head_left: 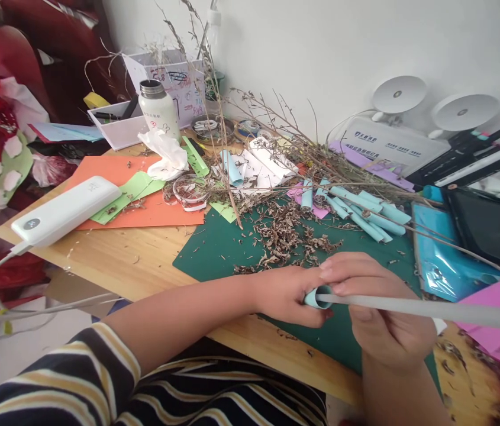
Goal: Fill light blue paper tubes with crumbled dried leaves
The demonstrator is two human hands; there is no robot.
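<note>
My left hand (287, 296) is closed around a short light-blue paper tube (310, 297), its open end facing right. Between the fingers of my right hand (394, 334) is a thin grey-white stick (427, 308), whose tip enters the tube's mouth. The two hands meet at the tube, above the dark green mat (209, 251). Crumbled dried leaves (276, 234) lie on the mat just beyond them. Several rolled light-blue paper tubes (358, 216) rest behind, to the right. How full the held tube is, I cannot tell.
Long dried plant stalks (294, 133) spread across the back. A white power bank (67, 211) with a cable lies left, near orange paper (178, 216). An uncapped white bottle (160, 109) stands behind. Right are a blue plastic packet (438, 248), pink paper (498, 299) and markers (476, 163).
</note>
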